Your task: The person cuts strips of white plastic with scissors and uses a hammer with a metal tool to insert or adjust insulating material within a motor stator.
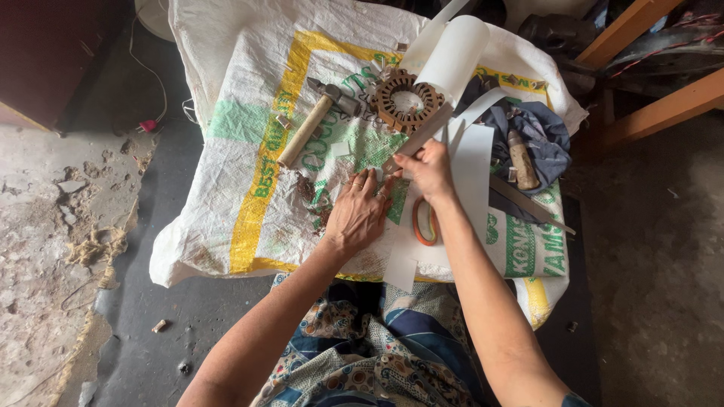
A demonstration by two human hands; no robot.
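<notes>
The left hand (356, 211) lies flat, palm down, fingers spread and pressed onto the woven plastic sack (249, 173) that covers the surface. Its fingertips touch the edge of a white paper strip (469, 162). The right hand (430, 169) sits just beside the left hand, touching it at the fingertips, and is closed around the lower end of a flat metal blade (426, 130). The blade runs up and away from the right hand toward a toothed metal stator ring (407, 100), which lies just beyond both hands. A roll of white paper (455, 53) rests against the far side of the ring. A wooden-handled hammer (313, 120) lies beyond the left hand, well to its outer side. Orange-handled scissors (424, 221) lie under the right forearm, near the wrist, on the paper strip. Beyond the right hand, on its outer side, a wooden tool handle (522, 160) rests on a crumpled blue cloth (547, 132).
</notes>
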